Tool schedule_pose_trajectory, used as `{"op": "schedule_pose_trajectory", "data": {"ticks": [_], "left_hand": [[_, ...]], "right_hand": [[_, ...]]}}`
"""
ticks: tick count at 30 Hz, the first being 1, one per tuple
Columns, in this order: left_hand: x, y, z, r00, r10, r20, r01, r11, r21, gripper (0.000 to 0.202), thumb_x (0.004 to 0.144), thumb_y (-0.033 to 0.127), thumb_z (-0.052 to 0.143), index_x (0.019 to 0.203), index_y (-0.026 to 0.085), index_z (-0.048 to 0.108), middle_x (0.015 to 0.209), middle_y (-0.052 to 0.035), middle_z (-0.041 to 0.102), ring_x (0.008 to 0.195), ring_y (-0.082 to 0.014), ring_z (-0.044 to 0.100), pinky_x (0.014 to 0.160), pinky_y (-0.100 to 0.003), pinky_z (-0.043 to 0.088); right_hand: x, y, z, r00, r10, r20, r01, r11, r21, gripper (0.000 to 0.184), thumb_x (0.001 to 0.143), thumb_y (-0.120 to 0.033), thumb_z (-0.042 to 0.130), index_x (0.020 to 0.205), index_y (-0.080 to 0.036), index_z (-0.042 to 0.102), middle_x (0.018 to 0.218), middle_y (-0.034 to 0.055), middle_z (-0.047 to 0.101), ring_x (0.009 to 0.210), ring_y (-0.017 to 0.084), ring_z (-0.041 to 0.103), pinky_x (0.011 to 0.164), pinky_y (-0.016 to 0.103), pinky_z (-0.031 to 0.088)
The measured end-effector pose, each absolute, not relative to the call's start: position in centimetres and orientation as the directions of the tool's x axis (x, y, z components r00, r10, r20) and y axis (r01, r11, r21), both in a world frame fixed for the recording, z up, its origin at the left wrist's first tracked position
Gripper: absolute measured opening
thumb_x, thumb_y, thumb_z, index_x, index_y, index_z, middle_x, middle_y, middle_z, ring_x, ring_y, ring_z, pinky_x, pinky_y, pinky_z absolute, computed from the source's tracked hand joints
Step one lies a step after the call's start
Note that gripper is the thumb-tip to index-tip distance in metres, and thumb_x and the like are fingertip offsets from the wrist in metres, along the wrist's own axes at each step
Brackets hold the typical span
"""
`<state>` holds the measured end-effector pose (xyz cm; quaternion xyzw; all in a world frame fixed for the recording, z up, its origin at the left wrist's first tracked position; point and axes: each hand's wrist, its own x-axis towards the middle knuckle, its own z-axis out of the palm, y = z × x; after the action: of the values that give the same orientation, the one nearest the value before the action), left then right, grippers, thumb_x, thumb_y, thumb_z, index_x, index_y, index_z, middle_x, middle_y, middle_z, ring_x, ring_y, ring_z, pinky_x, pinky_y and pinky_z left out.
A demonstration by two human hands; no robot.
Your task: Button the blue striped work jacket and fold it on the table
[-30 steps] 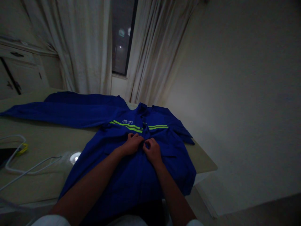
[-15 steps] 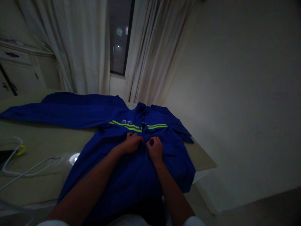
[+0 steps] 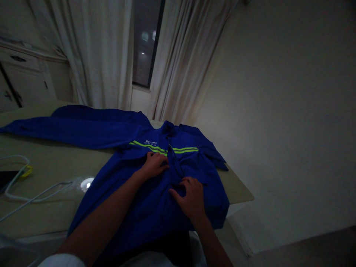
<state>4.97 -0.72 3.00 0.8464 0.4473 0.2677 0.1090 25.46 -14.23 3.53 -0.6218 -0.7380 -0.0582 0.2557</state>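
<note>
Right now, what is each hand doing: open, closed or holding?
Left hand: curled on the blue work jacket; grip cannot be told.
Right hand: open, resting on the jacket.

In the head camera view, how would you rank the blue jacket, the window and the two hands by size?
Blue work jacket; window; left hand and right hand look alike, and nearness to the camera leaves them unranked.

A jacket [image 3: 155,207] lies on the table [image 3: 236,189] beside a cable [image 3: 36,200].
</note>
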Motion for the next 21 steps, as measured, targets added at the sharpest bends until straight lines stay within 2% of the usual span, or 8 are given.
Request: {"op": "schedule_pose_trajectory", "data": {"ticks": [3,5,7,9,13,15,18,21], "left_hand": [[5.2,-0.4,3.1,0.402,0.828,0.392,0.720,-0.550,0.423,0.014,0.093,0.037,0.066,0.099,0.025,0.070,0.108,-0.0060,0.075,0.112,-0.0292,0.060,0.100,-0.050,0.029],[5.1,-0.1,3.0,0.364,0.838,0.407,0.741,-0.525,0.419,0.015,0.093,0.037,0.064,0.100,0.025,0.069,0.110,-0.0061,0.075,0.113,-0.0292,0.060,0.101,-0.050,0.029],[4.8,0.2,2.8,0.326,0.851,0.412,0.764,-0.494,0.415,0.017,0.094,0.039,0.063,0.100,0.024,0.069,0.110,-0.0065,0.074,0.113,-0.0292,0.059,0.101,-0.050,0.029],[4.4,0.5,2.6,0.302,0.864,0.403,0.785,-0.465,0.409,0.019,0.095,0.040,0.062,0.100,0.024,0.069,0.112,-0.0072,0.074,0.113,-0.0295,0.059,0.100,-0.051,0.029],[4.2,0.3,2.5,0.282,0.896,0.342,0.823,-0.409,0.394,0.019,0.096,0.040,0.060,0.102,0.025,0.069,0.113,-0.0086,0.072,0.114,-0.0312,0.058,0.102,-0.053,0.028],[4.4,-0.2,2.7,0.288,0.894,0.343,0.835,-0.410,0.368,0.016,0.095,0.032,0.059,0.104,0.025,0.070,0.117,-0.0095,0.070,0.118,-0.0322,0.056,0.103,-0.055,0.028],[5.0,-1.3,3.1,0.462,0.816,0.347,0.763,-0.565,0.314,0.028,0.088,0.012,0.053,0.102,0.027,0.072,0.120,-0.0074,0.068,0.121,-0.0294,0.054,0.105,-0.053,0.027],[5.4,-2.2,3.3,0.652,0.712,0.259,0.621,-0.698,0.356,0.026,0.082,0.013,0.055,0.092,0.027,0.074,0.107,-0.0038,0.073,0.116,-0.0263,0.057,0.107,-0.051,0.027]], "right_hand": [[23.6,-14.3,3.3,-0.078,0.884,0.461,0.950,0.206,-0.234,0.045,0.081,-0.052,0.079,0.112,-0.022,0.066,0.117,0.0107,0.066,0.112,0.032,0.059,0.096,0.045,0.043],[22.4,-13.4,3.0,-0.085,0.886,0.456,0.939,0.224,-0.261,0.037,0.084,-0.037,0.076,0.115,-0.022,0.063,0.119,0.0110,0.065,0.112,0.031,0.059,0.095,0.043,0.046],[21.8,-12.2,2.8,-0.102,0.904,0.414,0.920,0.244,-0.307,0.026,0.086,-0.018,0.066,0.111,-0.023,0.062,0.113,0.0089,0.066,0.103,0.026,0.063,0.089,0.038,0.049],[22.0,-11.2,2.6,-0.117,0.922,0.370,0.897,0.258,-0.359,0.027,0.085,-0.010,0.058,0.107,-0.023,0.062,0.107,0.0065,0.067,0.095,0.023,0.066,0.083,0.033,0.050],[23.4,-10.6,1.9,-0.168,0.907,0.386,0.819,0.346,-0.457,0.027,0.088,-0.012,0.055,0.110,-0.025,0.065,0.105,0.0048,0.070,0.095,0.021,0.068,0.085,0.031,0.051],[24.0,-10.5,1.6,-0.183,0.895,0.407,0.777,0.385,-0.498,0.028,0.090,-0.012,0.054,0.111,-0.024,0.068,0.106,0.0052,0.071,0.098,0.021,0.069,0.090,0.031,0.051],[24.4,-10.2,1.3,-0.150,0.896,0.417,0.740,0.382,-0.554,0.028,0.090,-0.013,0.053,0.108,-0.023,0.072,0.105,0.0059,0.073,0.099,0.021,0.070,0.092,0.032,0.052],[24.3,-9.9,1.3,-0.108,0.902,0.417,0.741,0.353,-0.572,0.029,0.091,-0.015,0.052,0.108,-0.021,0.074,0.102,0.0065,0.074,0.097,0.022,0.071,0.090,0.032,0.054]]}}
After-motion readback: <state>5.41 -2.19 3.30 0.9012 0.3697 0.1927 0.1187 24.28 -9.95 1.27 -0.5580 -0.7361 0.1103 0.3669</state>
